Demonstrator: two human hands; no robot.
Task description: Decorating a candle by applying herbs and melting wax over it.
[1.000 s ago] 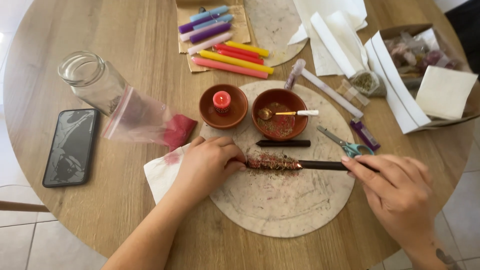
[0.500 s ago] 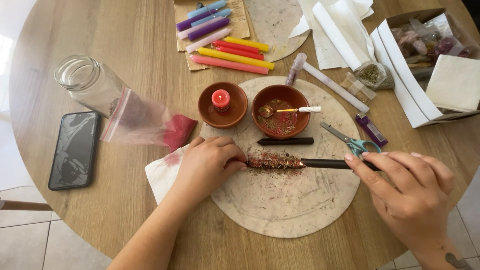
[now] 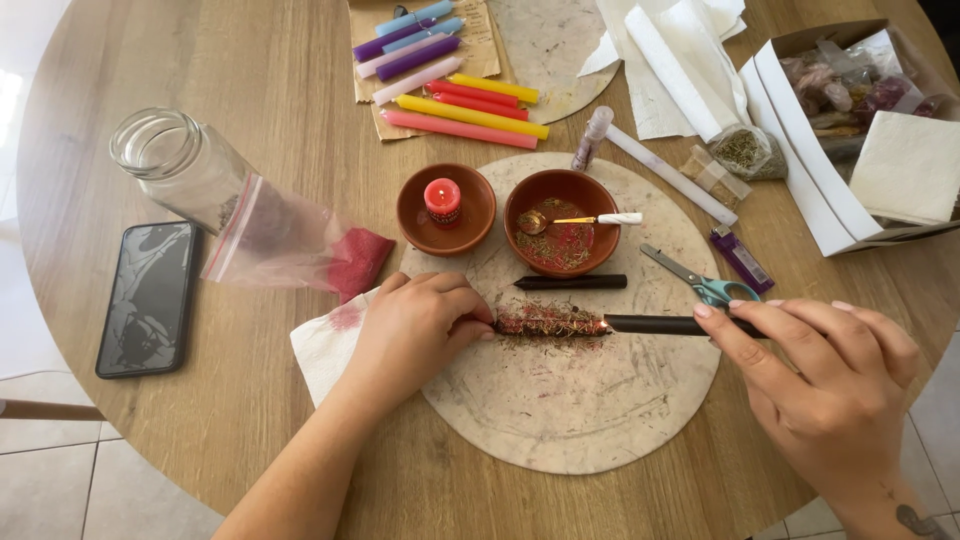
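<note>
A round wooden table (image 3: 250, 90) carries everything. Directly on it lie a black phone (image 3: 147, 297), a tipped glass jar (image 3: 178, 165) with a plastic bag (image 3: 285, 243) of red powder, a stained paper napkin (image 3: 325, 345), a round stone slab (image 3: 580, 400), a second slab (image 3: 550, 50) beside brown paper (image 3: 480, 45) under coloured candles (image 3: 455, 95), white paper sheets (image 3: 680, 60), a purple lighter (image 3: 742, 259), possibly small herb packets (image 3: 745, 150), and an open cardboard box (image 3: 850, 200).

The left hand (image 3: 415, 330) covers the near end of the herb-coated candle (image 3: 548, 321), and the right hand (image 3: 820, 385) hides the far end of the black candle (image 3: 655, 324). The cardboard box (image 3: 800, 190) and the white paper sheets (image 3: 680, 60) run off the frame's edge. The bagged bits inside the box are too blurred to tell apart.
</note>
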